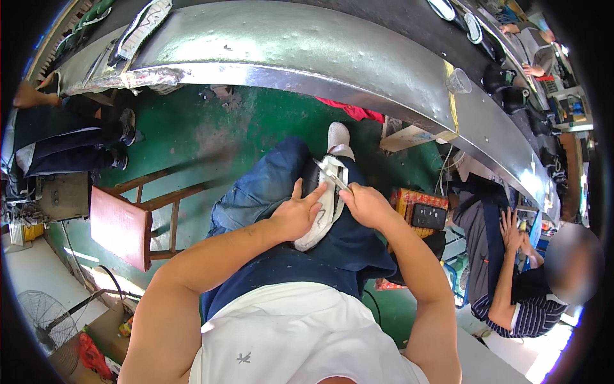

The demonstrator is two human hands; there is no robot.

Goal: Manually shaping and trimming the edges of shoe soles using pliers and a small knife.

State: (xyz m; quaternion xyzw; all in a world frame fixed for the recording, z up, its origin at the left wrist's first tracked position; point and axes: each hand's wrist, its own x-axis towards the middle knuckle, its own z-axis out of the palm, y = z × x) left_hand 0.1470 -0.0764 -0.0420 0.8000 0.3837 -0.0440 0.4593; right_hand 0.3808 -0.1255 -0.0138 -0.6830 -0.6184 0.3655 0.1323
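A shoe (325,217) lies upturned across my lap, its pale underside facing me and the toe or heel end pointing toward my knees. My left hand (299,214) grips it along its left side, with fingers laid over the edge and underside. In my closed right hand (366,203) is a slim silver metal tool (331,175), whose far end reaches over the upper part of the shoe. The exact kind of tool is too small to make out. My right fist hides its handle.
A metal-edged conveyor bench (288,80) curves across the front, carrying several shoes (142,29). To my left stand a pink-seated stool (121,224) and a fan (48,320). A co-worker (511,275) sits at right, beside a red crate (419,208). Another person's legs (70,137) show at far left.
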